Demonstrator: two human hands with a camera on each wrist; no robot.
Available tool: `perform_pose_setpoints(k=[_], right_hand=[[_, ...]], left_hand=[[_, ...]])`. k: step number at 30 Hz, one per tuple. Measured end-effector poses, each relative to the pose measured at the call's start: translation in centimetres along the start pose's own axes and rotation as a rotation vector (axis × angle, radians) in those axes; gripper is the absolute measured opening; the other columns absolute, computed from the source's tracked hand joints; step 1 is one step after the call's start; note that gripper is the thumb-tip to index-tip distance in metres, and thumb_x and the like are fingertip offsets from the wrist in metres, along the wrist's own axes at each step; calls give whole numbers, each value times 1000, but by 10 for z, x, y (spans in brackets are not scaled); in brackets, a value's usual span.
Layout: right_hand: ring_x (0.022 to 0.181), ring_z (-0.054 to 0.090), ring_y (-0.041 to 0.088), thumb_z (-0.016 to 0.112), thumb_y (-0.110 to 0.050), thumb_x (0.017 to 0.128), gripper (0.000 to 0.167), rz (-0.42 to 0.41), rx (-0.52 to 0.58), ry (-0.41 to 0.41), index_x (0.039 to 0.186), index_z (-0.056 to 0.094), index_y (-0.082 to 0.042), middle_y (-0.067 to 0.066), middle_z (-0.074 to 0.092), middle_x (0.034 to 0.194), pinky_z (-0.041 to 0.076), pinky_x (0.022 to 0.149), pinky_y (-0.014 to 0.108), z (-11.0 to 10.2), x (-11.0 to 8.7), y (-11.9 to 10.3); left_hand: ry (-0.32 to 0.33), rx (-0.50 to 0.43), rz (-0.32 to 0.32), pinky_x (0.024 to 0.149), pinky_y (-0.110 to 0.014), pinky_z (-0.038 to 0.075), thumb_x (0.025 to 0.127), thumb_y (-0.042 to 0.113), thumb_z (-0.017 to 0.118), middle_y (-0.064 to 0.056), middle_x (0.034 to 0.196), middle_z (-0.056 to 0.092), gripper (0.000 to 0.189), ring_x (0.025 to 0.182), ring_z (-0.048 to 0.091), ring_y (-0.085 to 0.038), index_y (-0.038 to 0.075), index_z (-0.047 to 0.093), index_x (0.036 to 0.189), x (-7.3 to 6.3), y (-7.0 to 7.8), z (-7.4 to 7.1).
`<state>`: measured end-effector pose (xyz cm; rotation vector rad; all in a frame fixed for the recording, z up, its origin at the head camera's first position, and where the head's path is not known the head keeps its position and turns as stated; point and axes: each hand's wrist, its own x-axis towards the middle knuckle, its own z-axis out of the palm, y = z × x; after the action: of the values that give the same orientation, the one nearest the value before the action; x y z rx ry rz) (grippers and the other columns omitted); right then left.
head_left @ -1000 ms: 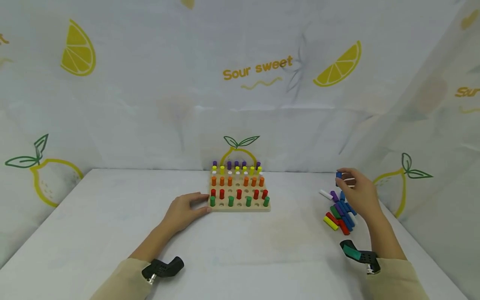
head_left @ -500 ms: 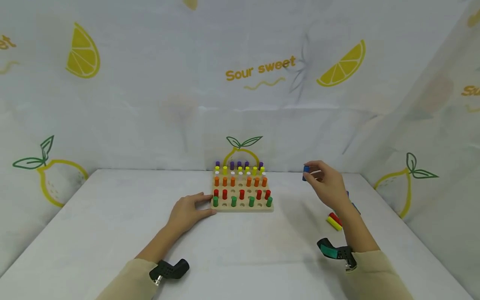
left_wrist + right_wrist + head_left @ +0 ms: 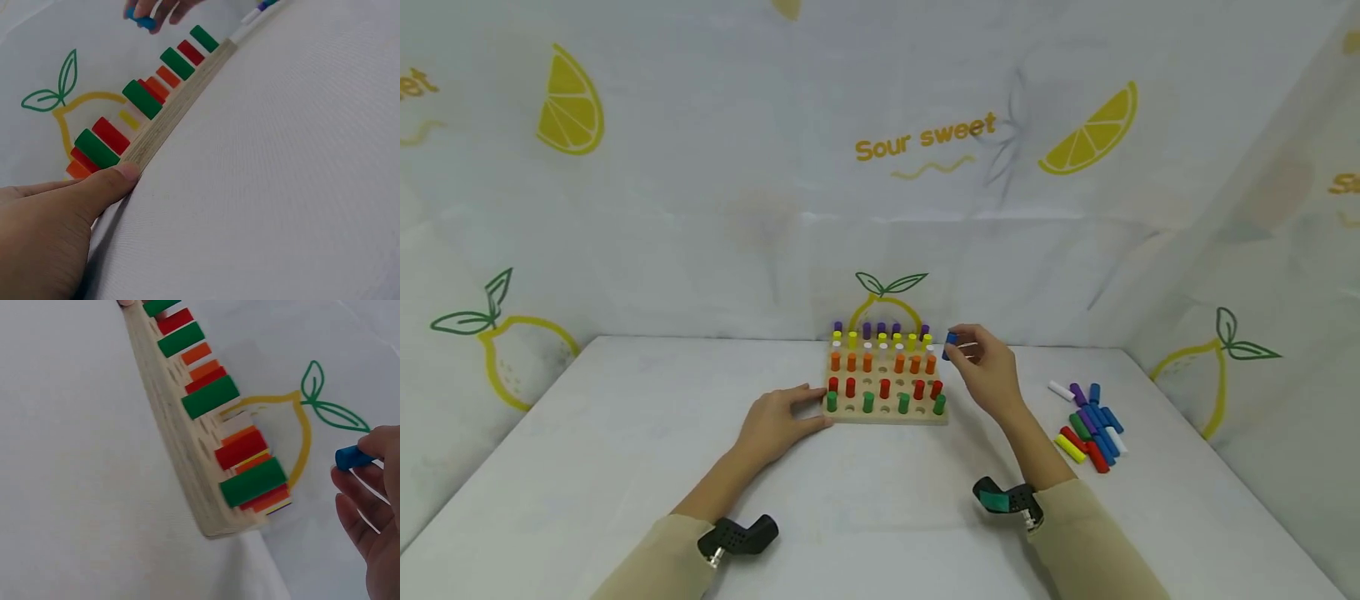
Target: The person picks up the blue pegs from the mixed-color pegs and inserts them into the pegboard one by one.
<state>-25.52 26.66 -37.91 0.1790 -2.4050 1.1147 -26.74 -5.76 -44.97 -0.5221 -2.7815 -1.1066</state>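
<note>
A wooden pegboard (image 3: 887, 419) stands towards the back of the white table, with rows of green, red, orange, white, yellow and purple pegs upright in it. Several holes in it show bare. My left hand (image 3: 778, 427) grips its left end; in the left wrist view the thumb (image 3: 119, 178) lies against the front corner, and the other fingers are partly hidden. Just right of the board's back rows, my right hand (image 3: 988, 371) pinches a blue peg (image 3: 950, 346) between thumb and fingertips. The peg is held in the air, apart from the board, as the right wrist view shows.
To the right, a loose pile of pegs lies on the table (image 3: 700, 375): blue, purple, white, red, a green peg (image 3: 1079, 427) and a yellow peg (image 3: 1070, 448). A white curtain (image 3: 715, 208) with lemon prints hangs behind the table's back edge.
My right hand has carried the blue peg leftwards from above the pile to beside the board. The pile shows fully again. My left hand has stayed on the board.
</note>
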Motion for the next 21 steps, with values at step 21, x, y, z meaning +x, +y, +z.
perform_pose_setpoints(k=[21], right_hand=[[103,72,33,64,-13,100,31,192,163,19,129,63,-4,18,69,117,57,73,12,37,-17,40]], left_hand=[[5,-6,-9,112,-59,44,87,44,77,-13,138,66,48,134,58,-35,20,71,129,0,-1,0]])
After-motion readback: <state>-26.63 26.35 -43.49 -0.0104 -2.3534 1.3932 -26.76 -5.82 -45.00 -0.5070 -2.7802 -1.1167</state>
